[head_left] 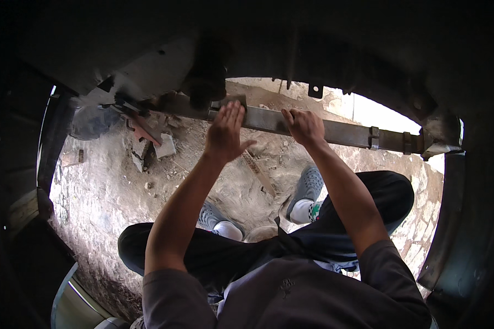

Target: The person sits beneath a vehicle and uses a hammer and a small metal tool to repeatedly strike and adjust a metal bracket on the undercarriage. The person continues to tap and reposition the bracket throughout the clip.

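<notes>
A long grey metal bar (346, 133) runs across in front of me, sloping down toward the right. My left hand (224, 131) rests against its left part with the fingers stretched out and the thumb apart. Next to those fingertips sits a small dark block-like piece (237, 101) on the bar. My right hand (306, 127) lies farther right, its fingers curled over the bar's upper edge. Two bands (374, 137) wrap the bar near its right end. What lies under my left palm is hidden.
Dark metal panels (444, 219) surround the opening on both sides and above. A bracket tab with a hole (315, 90) hangs from the upper edge. A reddish tool-like object (144, 133) and broken chunks (166, 146) lie at the left. A thin strip (259, 172) lies on the dirt floor.
</notes>
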`<state>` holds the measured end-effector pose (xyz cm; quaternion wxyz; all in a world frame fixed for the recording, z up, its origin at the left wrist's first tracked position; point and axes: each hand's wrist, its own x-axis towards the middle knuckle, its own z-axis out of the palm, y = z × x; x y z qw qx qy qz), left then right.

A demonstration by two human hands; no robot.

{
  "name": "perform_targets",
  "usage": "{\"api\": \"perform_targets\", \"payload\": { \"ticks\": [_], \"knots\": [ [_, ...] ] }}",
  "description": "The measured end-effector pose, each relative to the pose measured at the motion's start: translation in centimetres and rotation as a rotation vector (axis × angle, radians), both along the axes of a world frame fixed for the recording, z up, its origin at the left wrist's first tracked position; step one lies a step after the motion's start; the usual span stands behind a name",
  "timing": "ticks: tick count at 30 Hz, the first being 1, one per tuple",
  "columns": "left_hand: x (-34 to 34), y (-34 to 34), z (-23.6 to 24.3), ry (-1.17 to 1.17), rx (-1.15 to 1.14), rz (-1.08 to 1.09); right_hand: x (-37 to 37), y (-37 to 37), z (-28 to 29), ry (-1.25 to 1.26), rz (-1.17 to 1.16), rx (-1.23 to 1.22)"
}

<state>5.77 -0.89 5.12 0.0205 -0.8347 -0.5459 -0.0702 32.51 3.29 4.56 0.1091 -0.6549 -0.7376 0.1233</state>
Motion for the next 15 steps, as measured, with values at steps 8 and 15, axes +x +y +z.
{"api": "perform_targets", "payload": {
  "ticks": [8,15],
  "knots": [
    [-0.4,1.3,1.1,0.212,-0.013,0.060,-0.8,0.1,0.6,-0.001,-0.009,-0.021],
    [-3.8,-0.7,0.0,0.167,0.053,-0.130,-0.2,0.2,-0.3,0.024,-0.014,0.039]
  ]
}}
